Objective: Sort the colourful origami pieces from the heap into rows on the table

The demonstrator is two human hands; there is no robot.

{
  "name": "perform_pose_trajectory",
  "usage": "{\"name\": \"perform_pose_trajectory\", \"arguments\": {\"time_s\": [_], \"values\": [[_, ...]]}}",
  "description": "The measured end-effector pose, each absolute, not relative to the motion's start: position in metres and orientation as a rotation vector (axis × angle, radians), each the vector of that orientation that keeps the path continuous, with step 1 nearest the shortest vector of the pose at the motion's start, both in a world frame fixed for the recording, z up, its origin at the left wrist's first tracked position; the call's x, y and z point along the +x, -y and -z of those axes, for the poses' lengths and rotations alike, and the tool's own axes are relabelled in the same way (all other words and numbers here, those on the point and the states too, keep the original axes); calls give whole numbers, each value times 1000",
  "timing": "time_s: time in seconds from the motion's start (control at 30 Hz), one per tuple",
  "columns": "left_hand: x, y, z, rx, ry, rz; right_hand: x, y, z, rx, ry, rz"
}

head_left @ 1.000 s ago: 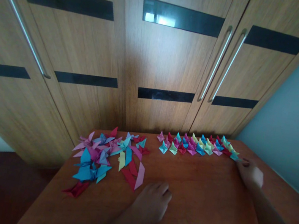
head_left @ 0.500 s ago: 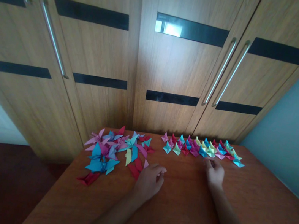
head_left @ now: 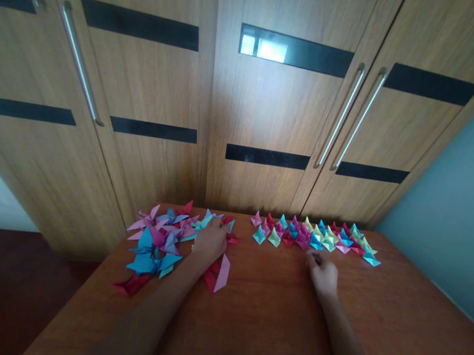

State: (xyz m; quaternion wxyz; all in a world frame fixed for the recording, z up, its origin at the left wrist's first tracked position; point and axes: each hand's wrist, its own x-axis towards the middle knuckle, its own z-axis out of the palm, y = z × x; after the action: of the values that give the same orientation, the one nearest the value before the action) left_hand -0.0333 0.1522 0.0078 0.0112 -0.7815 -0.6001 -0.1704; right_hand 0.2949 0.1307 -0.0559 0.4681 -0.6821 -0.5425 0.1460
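Note:
My left hand [head_left: 210,243] is over the right part of a loose pile of folded paper pieces [head_left: 172,233] in pink, blue, red and purple. Its fingers point away and bend down among the papers; whether they grip one is hidden. A pink strip-like piece [head_left: 223,273] and a red one [head_left: 211,276] lie just below that hand. My right hand [head_left: 323,273] rests near the front of several rows of small folded paper shapes [head_left: 304,236], its fingers drawn together. Anything between those fingertips is too small to make out.
The papers lie along the far side of a brown wooden table [head_left: 256,328]. Behind it stands a wooden wardrobe [head_left: 266,115] with metal handles [head_left: 342,116] and dark strips. A blue-grey wall [head_left: 464,211] is on the right.
My left hand has moved up and left, from beside the pile to over it. My right hand has shifted slightly left along the rows. The view has turned a little.

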Motion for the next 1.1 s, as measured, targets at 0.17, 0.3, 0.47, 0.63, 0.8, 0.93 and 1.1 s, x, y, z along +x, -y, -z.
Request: {"name": "perform_pose_trajectory", "arguments": {"time_s": [0.17,0.3,0.47,0.63,0.8,0.93,1.1], "values": [[-32,-153,-5,-2435,1850,419,294,-130,54,-1662,1347,-366],[-32,-150,-6,-2445,1810,388,294,-131,55,-1669,1357,-382],[-32,-145,-9,-2511,1726,406,293,-130,54,-1668,1382,-391],[-31,-137,-14,-2578,1684,480,291,-129,52,-1644,1401,-400],[-26,-115,-22,-2670,1676,821,284,-126,47,-1554,1424,-502],[-20,-88,-20,-2794,1645,1259,259,-112,35,-1352,1520,-782],[-13,-69,-8,-2879,1644,1304,216,-90,27,-1133,1680,-1110]]}}
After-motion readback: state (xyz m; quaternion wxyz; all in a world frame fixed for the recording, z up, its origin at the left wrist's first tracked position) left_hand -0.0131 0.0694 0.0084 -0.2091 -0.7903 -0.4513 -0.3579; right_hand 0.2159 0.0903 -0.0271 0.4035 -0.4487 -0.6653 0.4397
